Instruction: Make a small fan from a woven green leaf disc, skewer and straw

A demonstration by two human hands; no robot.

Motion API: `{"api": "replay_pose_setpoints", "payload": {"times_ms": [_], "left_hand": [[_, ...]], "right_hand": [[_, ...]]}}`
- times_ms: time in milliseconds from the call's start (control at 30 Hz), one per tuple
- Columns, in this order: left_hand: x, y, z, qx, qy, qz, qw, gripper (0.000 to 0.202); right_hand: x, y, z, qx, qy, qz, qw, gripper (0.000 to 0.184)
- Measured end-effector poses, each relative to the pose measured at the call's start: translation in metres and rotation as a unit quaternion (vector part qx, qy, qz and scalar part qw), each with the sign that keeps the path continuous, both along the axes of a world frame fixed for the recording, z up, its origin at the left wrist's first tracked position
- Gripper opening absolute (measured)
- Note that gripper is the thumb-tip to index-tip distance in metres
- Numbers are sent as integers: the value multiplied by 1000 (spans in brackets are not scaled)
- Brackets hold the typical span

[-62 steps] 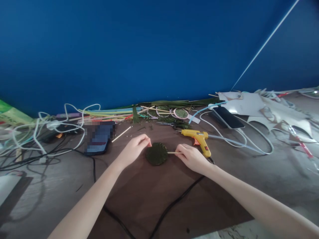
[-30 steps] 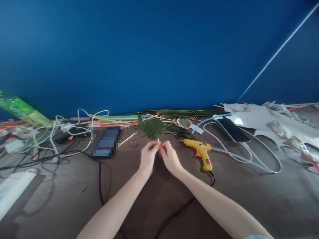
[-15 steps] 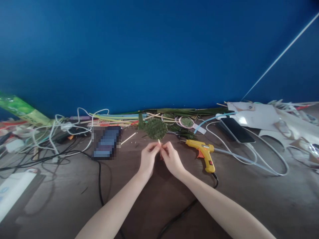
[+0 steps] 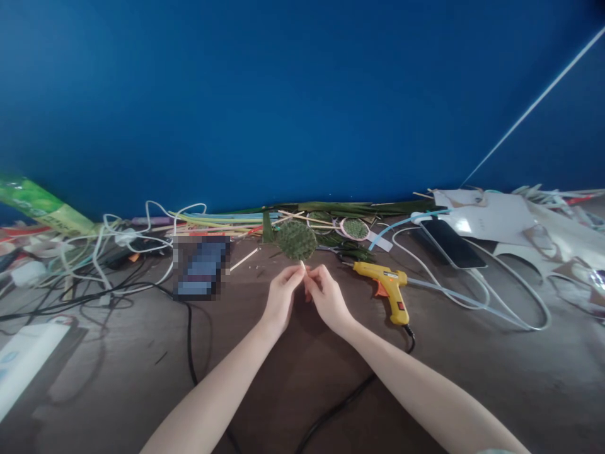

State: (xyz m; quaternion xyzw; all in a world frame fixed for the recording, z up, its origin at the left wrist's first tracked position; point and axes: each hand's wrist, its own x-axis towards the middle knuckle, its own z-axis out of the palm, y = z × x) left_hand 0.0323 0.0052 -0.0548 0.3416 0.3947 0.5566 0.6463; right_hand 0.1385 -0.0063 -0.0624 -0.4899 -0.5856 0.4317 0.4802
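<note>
Between the fingertips of both hands is a thin pale stick (image 4: pixel 302 265), topped by a round green woven disc (image 4: pixel 296 240) that faces me. My left hand (image 4: pixel 282 291) pinches the stick from the left. My right hand (image 4: pixel 326 296) closes on its lower part from the right, and the fingers hide most of it. To the right of my right hand a yellow glue gun (image 4: pixel 385 280) lies on its side, nozzle toward the left. A white-rimmed round piece with a green woven face (image 4: pixel 355 229) rests behind it.
A blurred-out phone (image 4: pixel 202 268) lies to the left, near tangled white cables (image 4: pixel 101 246). Another phone (image 4: pixel 451 243) with a white cable lies right, beside cut white card (image 4: pixel 491 214). Long green leaves (image 4: pixel 340 207) and thin sticks line the wall. A black cord (image 4: pixel 335 410) crosses the front.
The green disc has turned to show its face more squarely and looks sharper. Both hands stay pinched together at nearly the same spot. The whole view has shifted slightly.
</note>
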Motion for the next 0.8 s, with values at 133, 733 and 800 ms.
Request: {"api": "replay_pose_setpoints", "payload": {"times_ms": [133, 733, 800], "left_hand": [[4, 2, 9, -31, -64, -24, 997, 34], [7, 11, 22, -82, -141, 93, 982, 20], [7, 11, 22, -84, -138, 102, 982, 19]], "right_hand": [[-1, 1, -1, 0, 16, 11, 1000, 15], [-4, -1, 3, -38, 48, 52, 997, 21], [-4, -1, 4, -41, 47, 54, 997, 23]]}}
